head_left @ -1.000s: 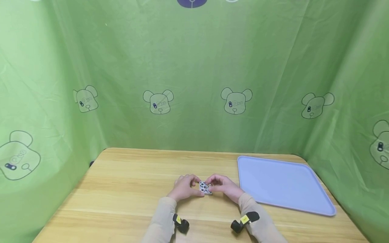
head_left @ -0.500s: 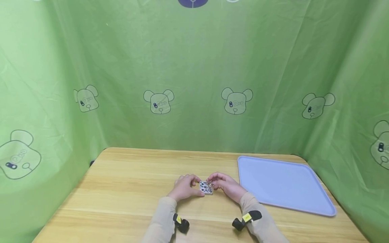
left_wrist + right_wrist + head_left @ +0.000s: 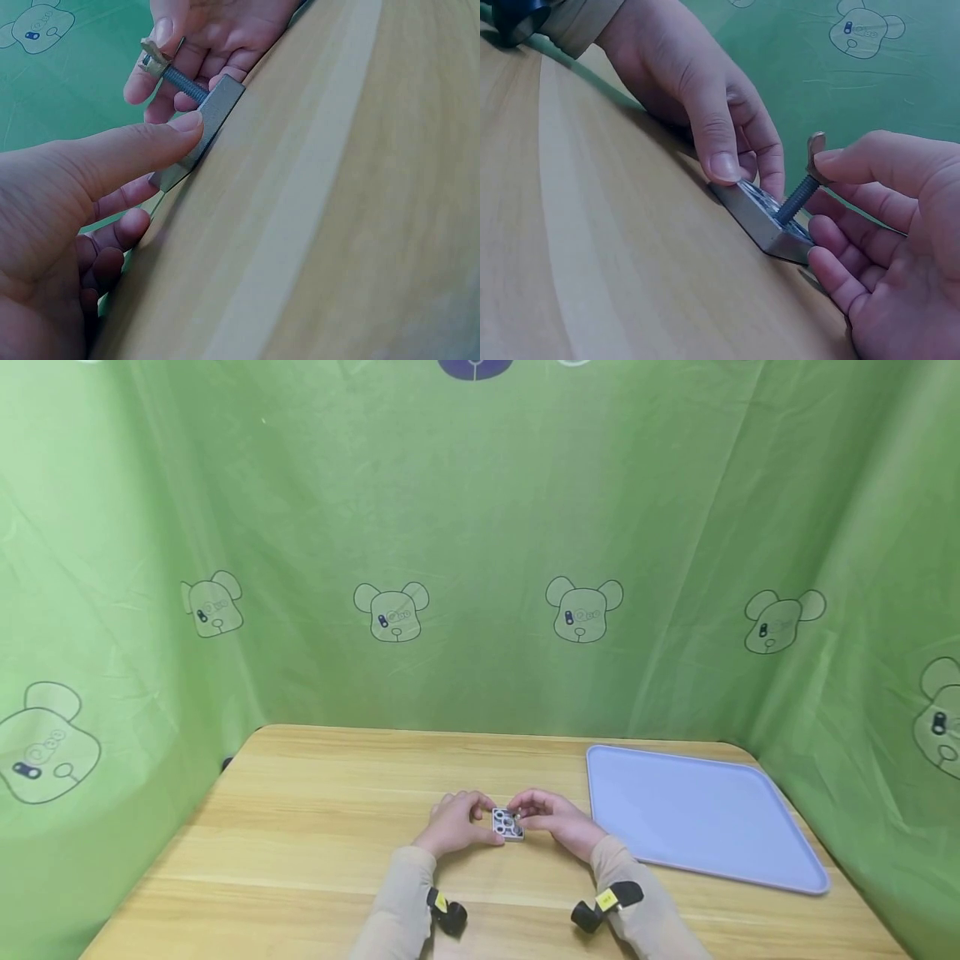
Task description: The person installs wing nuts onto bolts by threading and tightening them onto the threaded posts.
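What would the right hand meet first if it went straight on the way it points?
Beyond the wing screw it pinches, the right hand would probably meet the metal block first, then the left hand. Whether it already touches the block is unclear.

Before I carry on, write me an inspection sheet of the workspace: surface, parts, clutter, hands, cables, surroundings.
Surface: wood-grain tabletop, no spills seen.
Parts: metal block with openings in its top; wing screw meeting that top near a corner, seating depth hidden.
Clutter: blue tray off to the right.
Left hand: grips the block.
Right hand: pinches the screw's head.
Cables: nothing seen.
Surroundings: printed green curtain.
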`<state>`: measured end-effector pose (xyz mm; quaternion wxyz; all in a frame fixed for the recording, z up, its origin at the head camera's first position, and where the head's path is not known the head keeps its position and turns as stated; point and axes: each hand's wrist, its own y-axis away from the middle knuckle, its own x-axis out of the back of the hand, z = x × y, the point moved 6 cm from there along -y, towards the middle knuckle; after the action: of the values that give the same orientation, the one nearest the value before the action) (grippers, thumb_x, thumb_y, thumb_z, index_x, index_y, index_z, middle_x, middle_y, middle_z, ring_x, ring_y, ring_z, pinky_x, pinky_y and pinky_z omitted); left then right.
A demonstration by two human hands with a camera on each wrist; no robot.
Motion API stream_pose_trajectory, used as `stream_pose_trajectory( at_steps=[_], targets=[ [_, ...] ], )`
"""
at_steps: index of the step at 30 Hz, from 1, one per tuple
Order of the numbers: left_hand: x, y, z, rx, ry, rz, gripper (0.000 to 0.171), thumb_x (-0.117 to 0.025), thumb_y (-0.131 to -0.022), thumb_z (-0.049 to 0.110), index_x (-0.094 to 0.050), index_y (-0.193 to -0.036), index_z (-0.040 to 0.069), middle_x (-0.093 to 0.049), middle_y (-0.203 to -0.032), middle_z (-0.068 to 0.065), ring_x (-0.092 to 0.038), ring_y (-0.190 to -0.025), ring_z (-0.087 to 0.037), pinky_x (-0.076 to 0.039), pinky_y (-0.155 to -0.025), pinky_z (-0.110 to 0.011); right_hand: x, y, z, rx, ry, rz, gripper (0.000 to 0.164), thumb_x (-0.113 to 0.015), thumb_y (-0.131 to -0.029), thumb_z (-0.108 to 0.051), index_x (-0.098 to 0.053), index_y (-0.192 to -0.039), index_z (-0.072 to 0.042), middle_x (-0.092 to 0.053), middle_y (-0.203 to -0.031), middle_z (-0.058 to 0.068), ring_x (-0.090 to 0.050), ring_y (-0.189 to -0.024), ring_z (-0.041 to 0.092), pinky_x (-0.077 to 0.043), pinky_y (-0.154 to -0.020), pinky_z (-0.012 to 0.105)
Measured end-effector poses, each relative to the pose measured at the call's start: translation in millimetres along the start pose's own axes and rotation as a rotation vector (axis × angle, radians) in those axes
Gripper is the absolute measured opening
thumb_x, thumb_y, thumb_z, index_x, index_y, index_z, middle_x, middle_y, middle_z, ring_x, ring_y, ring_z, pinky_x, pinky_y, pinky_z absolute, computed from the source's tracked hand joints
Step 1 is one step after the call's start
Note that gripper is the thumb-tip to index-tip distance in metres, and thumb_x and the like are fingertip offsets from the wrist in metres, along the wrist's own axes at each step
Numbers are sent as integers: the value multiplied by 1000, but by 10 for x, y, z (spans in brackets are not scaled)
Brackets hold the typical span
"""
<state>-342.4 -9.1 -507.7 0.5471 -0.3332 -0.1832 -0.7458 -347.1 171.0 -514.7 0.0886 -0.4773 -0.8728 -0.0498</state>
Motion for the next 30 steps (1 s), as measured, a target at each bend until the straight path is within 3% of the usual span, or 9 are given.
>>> stream_pose_trajectory(
  at_steps=[12,23,30],
  targets=[
    [-6,-1,-7,-4,-7,1,50,-85,-65,44,-67,-107,23,-55,-84,9,-42,-80,-12,-28,-80,-33,-21,12,-34,19,2,2,34,-66,-89,-11,-58,-114,10,-62,-118,10,-58,-106,14,-39,-98,34],
    [3,0,4,-6,-7,-1,50,-85,-66,44,-67,-108,23,-55,-84,8,-42,-80,-12,-28,-80,-33,-31,-14,-41,18,39,41,27,-70,-85,-9,-57,-103,6,-62,-117,14,-56,-106,17,-39,-97,32],
    [0,-1,1,-8,-12,0,50,-85,-65,44,-67,-107,23,-55,-84,9,-42,-80,-12,-29,-80,-33,-20,-3,-31,8,28,22,37,-64,-90,-15,-53,-120,4,-60,-119,16,-56,-104,14,-38,-94,35]
  ],
)
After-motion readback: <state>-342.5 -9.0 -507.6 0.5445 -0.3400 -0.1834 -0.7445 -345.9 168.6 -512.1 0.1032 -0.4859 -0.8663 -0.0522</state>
